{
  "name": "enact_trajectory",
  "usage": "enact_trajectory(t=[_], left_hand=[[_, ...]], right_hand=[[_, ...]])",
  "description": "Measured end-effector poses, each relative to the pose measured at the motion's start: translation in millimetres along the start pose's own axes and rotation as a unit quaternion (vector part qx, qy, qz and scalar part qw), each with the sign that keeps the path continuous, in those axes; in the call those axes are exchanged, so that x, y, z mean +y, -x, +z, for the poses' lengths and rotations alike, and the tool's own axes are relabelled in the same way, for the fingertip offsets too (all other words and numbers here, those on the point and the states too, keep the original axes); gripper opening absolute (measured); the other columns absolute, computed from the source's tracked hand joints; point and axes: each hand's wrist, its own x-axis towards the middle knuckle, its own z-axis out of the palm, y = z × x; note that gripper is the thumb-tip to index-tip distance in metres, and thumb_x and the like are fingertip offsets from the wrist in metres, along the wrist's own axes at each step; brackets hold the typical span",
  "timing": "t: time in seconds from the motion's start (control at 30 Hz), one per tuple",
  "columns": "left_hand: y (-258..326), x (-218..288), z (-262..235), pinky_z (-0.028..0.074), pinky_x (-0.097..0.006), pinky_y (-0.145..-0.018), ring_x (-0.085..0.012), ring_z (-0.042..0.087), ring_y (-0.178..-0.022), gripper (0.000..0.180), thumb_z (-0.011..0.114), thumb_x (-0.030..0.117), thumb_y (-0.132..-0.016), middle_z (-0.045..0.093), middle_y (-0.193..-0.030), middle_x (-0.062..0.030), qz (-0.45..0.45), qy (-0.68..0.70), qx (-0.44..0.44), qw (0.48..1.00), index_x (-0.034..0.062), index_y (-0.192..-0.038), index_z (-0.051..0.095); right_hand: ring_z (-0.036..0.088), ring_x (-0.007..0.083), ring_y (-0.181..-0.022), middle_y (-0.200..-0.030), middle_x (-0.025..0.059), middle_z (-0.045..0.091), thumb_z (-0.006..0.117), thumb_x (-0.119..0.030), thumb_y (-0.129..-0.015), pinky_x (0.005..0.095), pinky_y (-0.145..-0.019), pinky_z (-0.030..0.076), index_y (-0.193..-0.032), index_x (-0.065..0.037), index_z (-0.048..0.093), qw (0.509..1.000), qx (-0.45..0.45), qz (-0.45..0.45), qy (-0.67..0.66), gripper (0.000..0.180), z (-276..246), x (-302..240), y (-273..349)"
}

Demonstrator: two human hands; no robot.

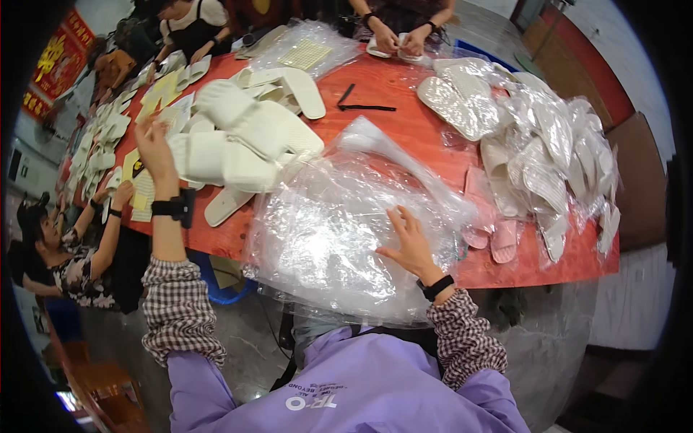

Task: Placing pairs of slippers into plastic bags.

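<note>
The right hand (410, 242) lies flat and spread, fingers open, pressing on a stack of clear plastic bags (339, 238) at the near edge of the red tabletop (404, 126); it grips nothing, only holds the stack down. The left hand (153, 144) is raised at the left, over the pile of white slippers (242, 141). Its fingers look loosely curled, and I cannot tell whether it holds anything.

The bag stack hangs over the near edge of the tabletop, toward the person's lap. The bags look slick, so if the flat palm lifts or shifts, the top sheets could probably slide off to the floor, or several could come away together when only one is wanted.

The slipper pile is loosely heaped just left of the bags; a careless pull from it might tumble neighbouring slippers onto the bags or off the near edge. To the right, bagged slippers (541, 144) are heaped up to the far-right edge and could likewise slip. Co-workers' hands (397, 36) work at the far side, well apart from this reach.
</note>
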Motion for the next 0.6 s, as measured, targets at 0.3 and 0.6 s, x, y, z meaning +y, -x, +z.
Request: enact_trajectory(t=[0.3,0.6], left_hand=[[227,147,59,0.021,-0.057,-0.114,-0.0386,0.026,-0.142,0.069,0.073,0.024,-0.080,0.035,-0.151,-0.0159,0.194,-0.158,-0.580,0.775,0.0160,-0.143,0.046],[338,34,21,0.017,-0.076,-0.104,-0.0401,0.016,-0.145,0.094,0.081,0.047,-0.067,0.022,-0.158,-0.0108,0.152,-0.299,-0.671,0.661,0.0282,-0.148,0.037]], right_hand=[[0.040,0.0402,-0.128,-0.148,0.0183,0.033,0.082,-0.042,-0.070,0.0472,-0.106,0.038,-0.148,-0.016,0.037,0.998,-0.015,-0.006,0.060,0.094,-2,4,11],[0.043,0.0407,-0.127,-0.135,0.0284,0.044,0.079,-0.035,-0.075,0.0432,-0.104,0.040,-0.134,-0.004,0.046,0.981,-0.190,-0.031,-0.024,0.075,-68,-25,-78]])
